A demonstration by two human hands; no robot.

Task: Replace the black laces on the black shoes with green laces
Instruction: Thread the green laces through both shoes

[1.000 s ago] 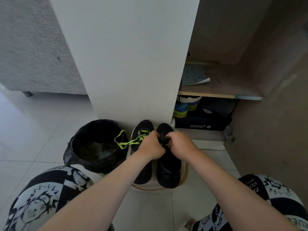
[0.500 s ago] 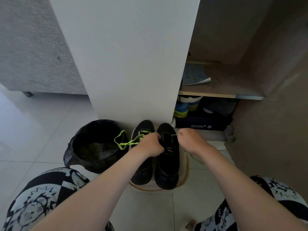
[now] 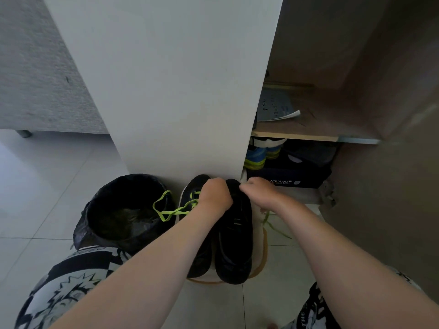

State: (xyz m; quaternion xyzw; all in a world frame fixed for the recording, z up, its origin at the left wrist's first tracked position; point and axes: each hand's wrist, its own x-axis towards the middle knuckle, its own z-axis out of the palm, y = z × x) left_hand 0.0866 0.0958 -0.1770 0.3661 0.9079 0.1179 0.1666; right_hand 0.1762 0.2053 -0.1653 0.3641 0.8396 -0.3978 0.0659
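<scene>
A: Why that hold?
B: Looks like mid-lacing. Shoes sit toes-away on a low round stand [image 3: 264, 252]. The left hand [image 3: 215, 195] curls over the right shoe [image 3: 235, 245] front, likely steadying it. The right hand [image 3: 259, 191] is just beside it, fingers curled; can't tell what it pinches. One green lace [image 3: 166, 212] is threaded in the left shoe [image 3: 190, 191], outboard of the left hand. A second green lace [image 3: 274, 226] trails under the right wrist.
A: Surroundings?
B: Tiled floor [image 3: 47, 186]. White cabinet panel [image 3: 166, 79] just beyond both hands, lined bin [image 3: 126, 210] left of the left hand.

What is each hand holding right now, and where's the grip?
Right hand appears to pinch the loose green lace near the far end of the black shoe. Left hand is curled there too; its grip is hidden.
</scene>
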